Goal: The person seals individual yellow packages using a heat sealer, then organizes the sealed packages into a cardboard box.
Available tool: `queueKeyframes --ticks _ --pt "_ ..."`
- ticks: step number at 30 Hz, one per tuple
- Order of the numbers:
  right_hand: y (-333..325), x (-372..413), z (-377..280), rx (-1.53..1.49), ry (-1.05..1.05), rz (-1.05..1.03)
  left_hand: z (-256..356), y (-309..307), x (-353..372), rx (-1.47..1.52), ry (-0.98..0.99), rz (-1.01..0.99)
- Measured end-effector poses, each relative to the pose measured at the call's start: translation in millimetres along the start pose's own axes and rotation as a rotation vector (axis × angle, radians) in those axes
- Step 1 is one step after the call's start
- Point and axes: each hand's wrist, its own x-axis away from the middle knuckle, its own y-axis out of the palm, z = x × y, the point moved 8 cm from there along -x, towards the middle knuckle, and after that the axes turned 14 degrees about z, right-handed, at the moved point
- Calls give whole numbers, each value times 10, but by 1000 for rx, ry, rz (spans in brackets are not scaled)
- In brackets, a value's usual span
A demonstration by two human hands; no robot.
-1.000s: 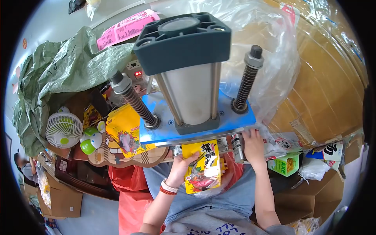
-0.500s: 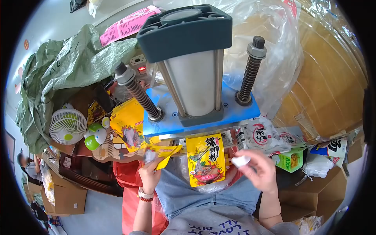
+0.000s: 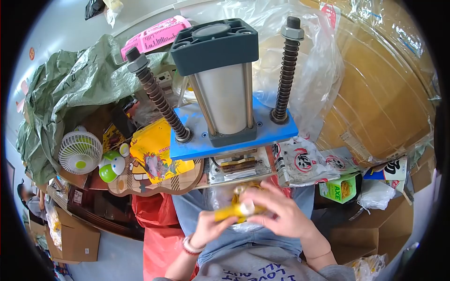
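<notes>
In front of my lap, my left hand [image 3: 209, 229] is closed on a yellow food pouch [image 3: 226, 214], seen nearly edge-on and blurred by motion. My right hand [image 3: 285, 213] comes in from the other side, fingers bent over the pouch's right end. A small round white piece [image 3: 247, 207] shows at its fingertips, overlapping the pouch; its kind is too blurred to name. More yellow is partly hidden behind the right fingers. Just beyond both hands stands a press with a blue plate [image 3: 234, 140], its metal lower bed [image 3: 239, 168] showing beneath.
Yellow pouches [image 3: 161, 152] lie on a patterned board [image 3: 187, 185] left of the press, near a small white fan [image 3: 80, 152]. White printed bags [image 3: 304, 161] and a green AXE box [image 3: 340, 189] are at right. A large wrapped carton [image 3: 379, 93] stands behind.
The yellow pouch in front of the press has left its place there. Both hands have moved inward and come together at the pouch. The view has shifted slightly.
</notes>
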Motion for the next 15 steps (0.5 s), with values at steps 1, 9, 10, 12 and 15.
queueKeyframes --ticks 1,9,10,12,15 --pt "-59 -62 123 115 51 92 -315 158 -10 139 -255 8" --pt "-652 -200 1272 751 154 426 -893 443 -568 714 -710 195" --pt "-544 -169 1670 932 114 280 -917 455 -592 719 -690 216" --pt "-454 -139 1951 1105 78 132 -907 427 -650 718 -670 234" --pt "-405 -71 2078 1058 208 63 -946 306 -643 524 -706 36"
